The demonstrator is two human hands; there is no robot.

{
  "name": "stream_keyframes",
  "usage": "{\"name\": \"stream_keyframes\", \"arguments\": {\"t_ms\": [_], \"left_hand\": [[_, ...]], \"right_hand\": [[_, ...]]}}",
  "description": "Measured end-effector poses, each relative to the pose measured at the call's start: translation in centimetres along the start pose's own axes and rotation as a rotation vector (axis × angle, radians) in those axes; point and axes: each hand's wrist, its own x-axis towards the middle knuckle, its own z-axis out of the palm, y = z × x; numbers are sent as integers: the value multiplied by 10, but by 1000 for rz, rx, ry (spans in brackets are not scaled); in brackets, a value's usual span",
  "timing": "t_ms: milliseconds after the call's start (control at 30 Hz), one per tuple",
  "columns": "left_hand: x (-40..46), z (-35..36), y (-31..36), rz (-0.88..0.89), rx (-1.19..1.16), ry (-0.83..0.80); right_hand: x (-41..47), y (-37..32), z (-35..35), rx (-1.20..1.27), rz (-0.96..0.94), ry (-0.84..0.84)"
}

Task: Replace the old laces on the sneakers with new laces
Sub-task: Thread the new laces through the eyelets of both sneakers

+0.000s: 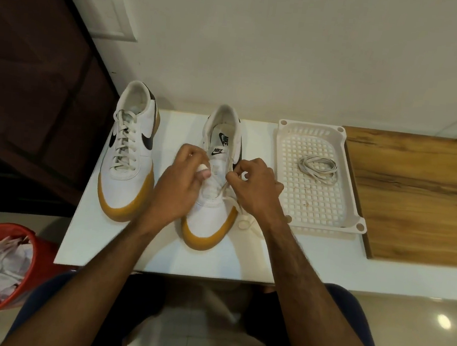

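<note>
Working middle sneaker (213,199) at white table (157,250) centre, toe toward near edge. My right hand (257,187) pinches lace (232,201); left hand (185,174) curled at eyelets, grasp unclear. I judge: keep lace flat, feed one eyelet at a time, pull even. Spare lace (318,168) coiled in basket (281,139) toward table's right edge. Laced sneaker (131,145) at left edge. Eyelets hidden under my fingers; old or new lace, cannot tell.

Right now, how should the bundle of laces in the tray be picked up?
Pinch the coiled laces across the middle of the bundle, coming straight down from above. They lie flat as a loose oval on the floor of the white tray, and the tray's raised walls probably block a sideways approach; a mid-bundle pinch should keep the loops together.
</note>
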Motion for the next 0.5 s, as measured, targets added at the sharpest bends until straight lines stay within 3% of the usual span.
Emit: {"name": "stream_keyframes", "arguments": {"t_ms": [100,167,333,500], "left_hand": [[2,-15,0,-269,-528,104],[-1,-15,1,-386,-730,110],[-1,-10,6,-490,-949,174],[5,-4,3,-712,-1072,268]], "right_hand": [[0,0,0,-2,-2,1],[0,1,0,-2,-2,-5],[0,-1,-1,-4,0,-15],[-1,-1,-2,-6,1,-17]]}}
